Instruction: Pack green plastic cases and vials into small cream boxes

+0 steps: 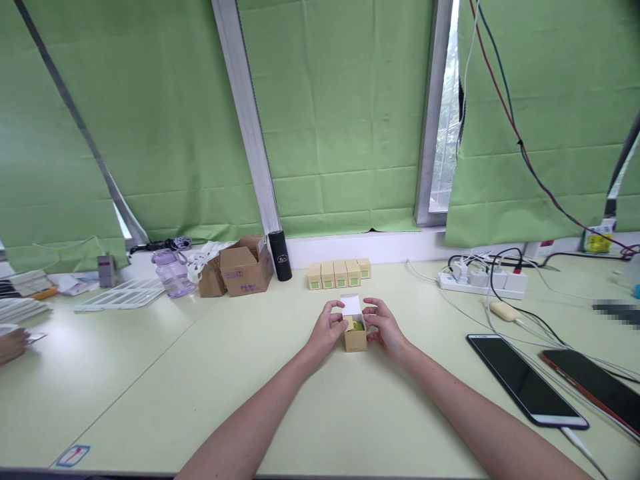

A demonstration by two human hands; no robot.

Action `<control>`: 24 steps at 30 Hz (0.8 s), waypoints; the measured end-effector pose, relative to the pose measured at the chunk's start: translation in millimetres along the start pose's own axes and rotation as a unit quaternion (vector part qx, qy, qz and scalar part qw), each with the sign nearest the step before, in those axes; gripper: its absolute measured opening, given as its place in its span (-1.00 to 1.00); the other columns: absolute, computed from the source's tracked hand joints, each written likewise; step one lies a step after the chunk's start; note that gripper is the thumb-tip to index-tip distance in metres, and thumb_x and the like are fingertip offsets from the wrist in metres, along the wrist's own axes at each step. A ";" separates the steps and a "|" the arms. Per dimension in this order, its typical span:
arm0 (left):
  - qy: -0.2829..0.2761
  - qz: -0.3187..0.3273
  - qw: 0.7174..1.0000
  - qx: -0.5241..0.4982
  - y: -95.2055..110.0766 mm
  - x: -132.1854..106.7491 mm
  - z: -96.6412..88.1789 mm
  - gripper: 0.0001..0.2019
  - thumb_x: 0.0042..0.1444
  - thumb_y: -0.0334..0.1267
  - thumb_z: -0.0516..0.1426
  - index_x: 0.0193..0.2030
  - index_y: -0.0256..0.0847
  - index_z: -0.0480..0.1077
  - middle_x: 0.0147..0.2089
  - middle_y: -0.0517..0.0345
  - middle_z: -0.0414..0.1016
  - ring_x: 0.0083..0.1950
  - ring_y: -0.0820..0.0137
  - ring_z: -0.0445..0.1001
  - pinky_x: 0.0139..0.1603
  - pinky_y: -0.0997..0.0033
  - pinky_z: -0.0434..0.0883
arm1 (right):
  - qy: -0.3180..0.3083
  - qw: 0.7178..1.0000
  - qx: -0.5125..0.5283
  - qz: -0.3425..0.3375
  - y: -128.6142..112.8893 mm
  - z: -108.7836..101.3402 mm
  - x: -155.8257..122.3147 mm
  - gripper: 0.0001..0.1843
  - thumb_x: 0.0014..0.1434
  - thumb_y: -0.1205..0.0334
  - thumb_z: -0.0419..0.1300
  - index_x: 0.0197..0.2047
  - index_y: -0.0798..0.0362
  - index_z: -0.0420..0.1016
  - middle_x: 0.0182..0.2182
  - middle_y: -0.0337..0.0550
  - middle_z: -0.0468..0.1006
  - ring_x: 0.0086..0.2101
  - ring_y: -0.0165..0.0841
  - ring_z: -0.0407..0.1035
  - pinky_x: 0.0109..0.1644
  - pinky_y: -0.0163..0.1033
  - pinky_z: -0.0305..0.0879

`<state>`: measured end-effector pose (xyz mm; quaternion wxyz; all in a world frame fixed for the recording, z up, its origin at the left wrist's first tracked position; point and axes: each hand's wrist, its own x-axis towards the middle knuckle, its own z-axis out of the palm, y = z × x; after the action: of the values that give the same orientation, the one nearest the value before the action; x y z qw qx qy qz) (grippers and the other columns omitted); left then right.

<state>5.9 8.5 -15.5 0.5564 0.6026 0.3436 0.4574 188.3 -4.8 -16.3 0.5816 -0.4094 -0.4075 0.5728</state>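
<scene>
A small tan cardboard box (355,343) stands on the table between my hands, its white-lined lid raised at the back. Something yellow-green (358,326) shows inside; its kind I cannot make out. My left hand (325,335) grips the box's left side, the thumb at a small tan flap and the fingers up by the lid. On the other side, my right hand (388,329) is curled against the right wall, fingers bent around its edge. Behind them a row of several similar small boxes (341,274) stands closed, with green labels on their fronts.
To the right lie two phones (527,379), a power strip (482,283) and loose cables. Toward the back left stand an open carton (246,271), a black bottle (280,256), a purple jug (173,275) and white trays (121,295). Another person's hand (13,345) is at the far left.
</scene>
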 end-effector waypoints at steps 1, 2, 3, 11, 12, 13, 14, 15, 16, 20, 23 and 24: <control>-0.002 0.002 1.000 0.000 -0.6 0.4 -0.2 -0.50 0.10 -0.09 0.35 0.06 -0.09 0.22 -0.10 0.03 0.65 -0.14 0.21 0.65 -0.04 0.22 0.45 | 0.000 1.000 -0.007 0.001 0.2 0.4 -0.3 -0.43 -0.14 0.18 0.32 0.01 -0.11 0.36 -0.23 -0.27 0.37 -0.46 -0.40 0.33 -0.58 -0.33 0.17; -0.002 0.003 1.000 0.001 -1.0 0.7 -0.4 -0.50 0.10 -0.09 0.35 0.06 -0.09 0.22 -0.10 0.03 0.65 -0.13 0.21 0.66 -0.03 0.22 0.45 | -0.001 1.000 -0.014 0.001 0.6 0.8 -0.4 -0.42 -0.13 0.16 0.33 0.02 -0.11 0.35 -0.22 -0.27 0.37 -0.45 -0.40 0.33 -0.58 -0.33 0.17; -0.002 0.004 1.000 0.002 -1.2 0.9 -0.4 -0.50 0.09 -0.09 0.35 0.06 -0.09 0.22 -0.11 0.03 0.65 -0.14 0.21 0.66 -0.04 0.22 0.45 | 0.000 1.000 -0.021 0.001 1.0 1.1 -0.4 -0.41 -0.13 0.15 0.34 0.03 -0.11 0.34 -0.21 -0.27 0.36 -0.45 -0.41 0.33 -0.59 -0.33 0.16; -0.005 0.006 1.000 0.002 3.6 -1.6 2.1 -0.51 0.11 -0.11 0.33 0.06 -0.10 0.20 -0.12 0.05 0.64 -0.17 0.23 0.66 -0.07 0.23 0.47 | 0.013 0.998 -0.053 -0.013 10.9 0.8 4.7 -0.39 -0.11 0.10 0.33 0.06 -0.12 0.34 -0.17 -0.25 0.34 -0.46 -0.41 0.33 -0.61 -0.34 0.14; -0.005 0.007 1.000 0.003 4.3 -2.0 2.6 -0.51 0.11 -0.11 0.33 0.06 -0.10 0.19 -0.14 0.07 0.64 -0.18 0.24 0.66 -0.08 0.25 0.47 | 0.013 0.998 -0.057 -0.017 11.8 0.8 5.1 -0.39 -0.11 0.09 0.33 0.06 -0.12 0.34 -0.17 -0.24 0.34 -0.45 -0.40 0.33 -0.61 -0.34 0.14; -0.004 0.008 1.000 0.005 4.9 -2.3 3.0 -0.51 0.11 -0.11 0.33 0.06 -0.11 0.19 -0.16 0.08 0.64 -0.20 0.25 0.65 -0.10 0.26 0.47 | 0.013 0.998 -0.062 -0.019 12.2 0.9 5.2 -0.38 -0.11 0.09 0.33 0.06 -0.12 0.34 -0.16 -0.24 0.34 -0.45 -0.39 0.34 -0.61 -0.34 0.14; -0.003 0.009 1.000 0.007 5.4 -2.5 3.4 -0.52 0.11 -0.12 0.32 0.05 -0.11 0.19 -0.18 0.10 0.63 -0.21 0.26 0.65 -0.11 0.27 0.47 | 0.012 0.998 -0.066 -0.018 12.2 1.0 5.1 -0.38 -0.11 0.09 0.33 0.06 -0.12 0.34 -0.16 -0.24 0.33 -0.44 -0.39 0.35 -0.61 -0.34 0.14; -0.003 0.011 1.000 0.009 5.8 -2.6 3.8 -0.52 0.12 -0.12 0.32 0.05 -0.10 0.19 -0.19 0.12 0.63 -0.22 0.27 0.64 -0.12 0.29 0.46 | 0.011 0.997 -0.070 -0.017 11.8 1.2 4.8 -0.38 -0.12 0.09 0.33 0.06 -0.12 0.34 -0.15 -0.23 0.33 -0.43 -0.38 0.35 -0.61 -0.34 0.15; -0.002 0.013 1.000 0.009 6.2 -2.7 4.1 -0.52 0.12 -0.12 0.32 0.05 -0.10 0.18 -0.20 0.13 0.62 -0.23 0.28 0.64 -0.12 0.29 0.46 | 0.011 0.997 -0.075 -0.015 11.2 1.5 4.3 -0.37 -0.12 0.08 0.33 0.06 -0.12 0.34 -0.15 -0.23 0.33 -0.42 -0.37 0.36 -0.61 -0.34 0.16; -0.002 0.017 1.000 0.010 7.3 -2.3 4.8 -0.51 0.11 -0.10 0.33 0.04 -0.08 0.17 -0.17 0.13 0.62 -0.23 0.29 0.65 -0.13 0.29 0.46 | 0.009 0.996 -0.087 -0.015 8.5 2.6 2.3 -0.37 -0.13 0.08 0.32 0.05 -0.13 0.33 -0.15 -0.23 0.32 -0.41 -0.37 0.36 -0.61 -0.33 0.16; 0.003 0.020 1.000 0.012 7.9 -2.3 5.0 -0.50 0.10 -0.09 0.34 0.03 -0.07 0.15 -0.16 0.14 0.61 -0.23 0.30 0.64 -0.14 0.31 0.46 | 0.001 0.995 -0.097 -0.012 7.0 3.1 1.3 -0.36 -0.14 0.07 0.32 0.06 -0.13 0.31 -0.14 -0.23 0.30 -0.40 -0.37 0.36 -0.62 -0.33 0.16; 0.005 0.022 1.000 0.013 8.1 -2.4 5.1 -0.49 0.10 -0.09 0.34 0.02 -0.06 0.14 -0.17 0.15 0.61 -0.23 0.31 0.63 -0.14 0.32 0.46 | -0.002 0.995 -0.100 -0.010 6.6 3.1 1.1 -0.36 -0.14 0.07 0.32 0.06 -0.13 0.31 -0.14 -0.23 0.30 -0.40 -0.37 0.36 -0.62 -0.33 0.16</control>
<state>9.1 3.3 -7.8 0.5365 0.6150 0.3388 0.4681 183.2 -3.6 -21.5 0.5426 -0.4603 -0.4683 0.5238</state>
